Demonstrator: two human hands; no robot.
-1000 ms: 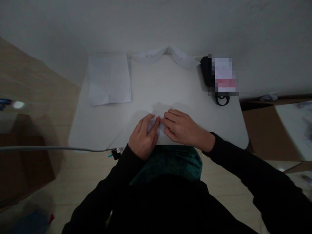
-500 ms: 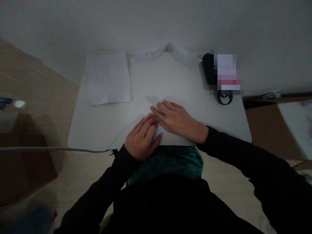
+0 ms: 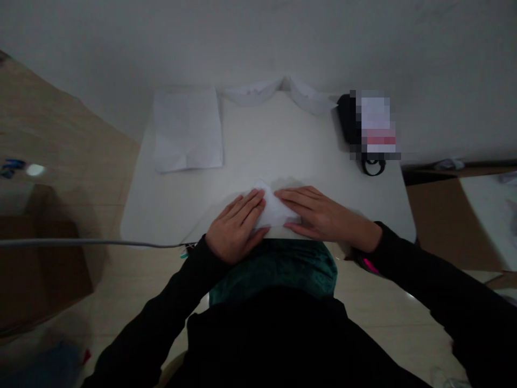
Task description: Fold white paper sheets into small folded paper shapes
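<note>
A small folded sheet of white paper point(image 3: 274, 210) lies flat near the front edge of the white table, its pointed top facing away from me. My left hand point(image 3: 238, 223) rests over its left side, fingers stretched out and pressing down. At the right side, my right hand point(image 3: 319, 213) touches the paper with extended fingers, its thumb apart from them by the lower right corner. The paper's left part is hidden under my left hand.
White sheets point(image 3: 188, 129) lie at the table's back left. Two folded paper pieces point(image 3: 254, 92) stand along the wall. A black case point(image 3: 348, 119) with a strap sits at the back right, partly pixelated. A grey cable point(image 3: 92, 243) crosses on the left. Cardboard boxes point(image 3: 452, 221) flank the table.
My right hand has moved right, away from my left hand, uncovering the middle of the folded paper. My left hand stays almost in place. The view has shifted slightly.
</note>
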